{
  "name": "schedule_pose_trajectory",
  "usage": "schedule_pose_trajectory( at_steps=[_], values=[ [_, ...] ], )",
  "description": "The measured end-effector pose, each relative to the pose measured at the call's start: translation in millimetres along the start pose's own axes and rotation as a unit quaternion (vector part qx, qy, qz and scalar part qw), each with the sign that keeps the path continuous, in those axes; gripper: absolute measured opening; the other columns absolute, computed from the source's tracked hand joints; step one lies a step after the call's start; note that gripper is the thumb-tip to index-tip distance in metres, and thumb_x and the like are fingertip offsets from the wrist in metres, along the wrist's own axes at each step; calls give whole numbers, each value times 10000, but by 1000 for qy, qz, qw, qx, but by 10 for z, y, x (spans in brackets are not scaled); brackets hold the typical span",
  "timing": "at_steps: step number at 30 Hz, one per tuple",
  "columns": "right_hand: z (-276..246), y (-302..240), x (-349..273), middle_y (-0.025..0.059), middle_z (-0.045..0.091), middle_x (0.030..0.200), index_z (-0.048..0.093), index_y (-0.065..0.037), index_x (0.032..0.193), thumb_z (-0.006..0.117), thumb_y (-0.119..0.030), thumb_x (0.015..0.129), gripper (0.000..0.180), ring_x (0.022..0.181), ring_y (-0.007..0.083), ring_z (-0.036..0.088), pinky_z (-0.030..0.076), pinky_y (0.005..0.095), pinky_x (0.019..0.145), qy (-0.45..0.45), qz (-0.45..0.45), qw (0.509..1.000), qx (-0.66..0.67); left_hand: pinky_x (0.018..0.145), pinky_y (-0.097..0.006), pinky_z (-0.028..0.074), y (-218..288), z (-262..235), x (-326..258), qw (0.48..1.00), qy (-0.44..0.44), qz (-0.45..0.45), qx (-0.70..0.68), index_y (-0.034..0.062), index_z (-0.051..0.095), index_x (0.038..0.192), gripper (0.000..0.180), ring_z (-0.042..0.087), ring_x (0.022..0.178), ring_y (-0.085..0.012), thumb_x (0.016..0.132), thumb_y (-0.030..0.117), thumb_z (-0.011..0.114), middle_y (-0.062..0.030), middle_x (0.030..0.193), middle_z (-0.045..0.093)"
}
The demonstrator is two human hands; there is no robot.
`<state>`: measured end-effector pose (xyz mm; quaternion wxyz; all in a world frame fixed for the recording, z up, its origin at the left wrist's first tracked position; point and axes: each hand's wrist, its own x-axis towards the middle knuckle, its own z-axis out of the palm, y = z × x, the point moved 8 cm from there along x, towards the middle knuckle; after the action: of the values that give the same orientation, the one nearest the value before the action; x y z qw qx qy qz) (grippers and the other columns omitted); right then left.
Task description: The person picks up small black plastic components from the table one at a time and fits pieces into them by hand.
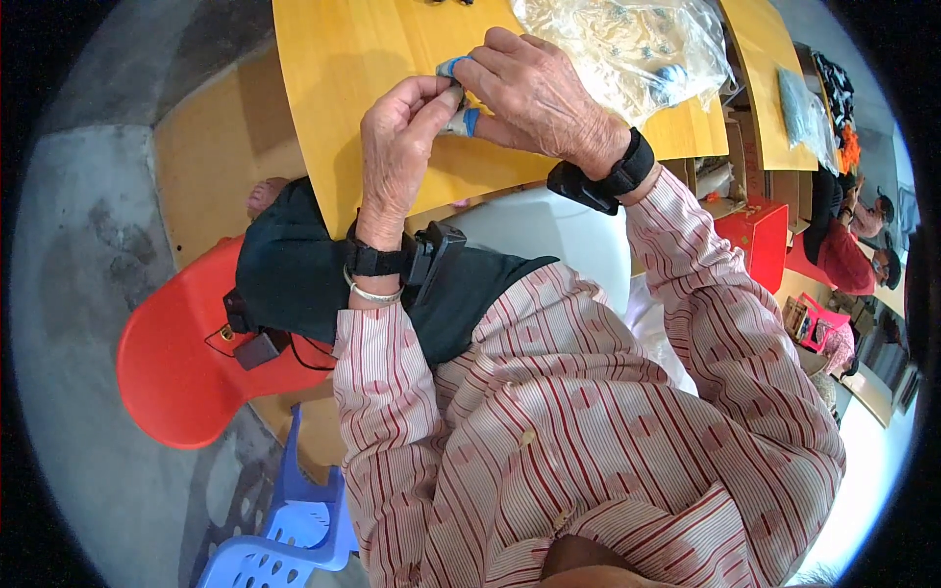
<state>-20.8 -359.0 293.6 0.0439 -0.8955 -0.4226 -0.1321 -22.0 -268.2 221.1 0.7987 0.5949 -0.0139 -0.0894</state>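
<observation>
Over the yellow tabletop (343, 88), both hands meet, fingertips close together. My left hand (400, 142) is closed, its thumb and forefinger pinched at a tiny dark thing too small and covered to name. My right hand (539, 93) is also closed, its fingers curled in at the same spot. Blue and whitish wraps show around the thumb and a finger of the right hand. Just beyond the right hand lies a clear plastic bag (613, 39) with small bluish pieces in it.
A red chair (181, 363) stands at the left, a blue plastic stool (284, 539) below it. A red box (755, 240) sits right of my right forearm. Another yellow table (769, 73) holds a bagged item (806, 108). Other people sit at the far right.
</observation>
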Motion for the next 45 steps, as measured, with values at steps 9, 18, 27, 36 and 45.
schedule_pose_trajectory(
  at_steps=[9, 18, 27, 36, 45],
  values=[
    [35, 25, -30, 34, 583, 749, 594, -99, 905, 686, -235, 646, 307, 797, 221, 578, 499, 343, 655, 5, 20, 1000, 13, 653, -206, 442, -34, 3, -17, 1000, 17, 8, 12, -60, 616, 934, 202, 551, 727, -76, 850, 123, 600, -42, 803, 623],
    [74, 79, -75, 30, 565, 705, 567, -139, 975, 720, -287, 671, 371, 754, 235, 552, 487, 351, 628, -9, 49, 995, 81, 620, -196, 420, -65, 1, -2, 1000, 6, -5, 24, -52, 623, 928, 209, 524, 699, -60, 846, 139, 614, -30, 783, 611],
    [85, 81, -97, 39, 562, 691, 543, -107, 944, 736, -245, 659, 371, 739, 240, 545, 477, 351, 628, 12, 50, 992, 112, 629, -189, 418, -13, 11, -15, 1000, 4, -5, -2, -50, 621, 932, 212, 524, 722, -58, 848, 145, 619, -18, 810, 607],
    [38, 78, -106, 56, 554, 691, 539, -101, 917, 693, -298, 715, 322, 713, 248, 538, 483, 348, 618, 57, 18, 987, 148, 668, -199, 438, -5, 43, -40, 1000, -18, -12, 8, -55, 618, 940, 234, 542, 731, -73, 829, 148, 647, -34, 822, 615],
    [49, 96, -156, 52, 562, 700, 548, -99, 915, 686, -267, 727, 287, 742, 247, 552, 483, 353, 626, 72, 53, 979, 183, 678, -206, 435, -12, 34, -52, 998, -29, -38, -29, -41, 625, 931, 239, 548, 741, -77, 796, 147, 681, -44, 825, 619]
  ],
)
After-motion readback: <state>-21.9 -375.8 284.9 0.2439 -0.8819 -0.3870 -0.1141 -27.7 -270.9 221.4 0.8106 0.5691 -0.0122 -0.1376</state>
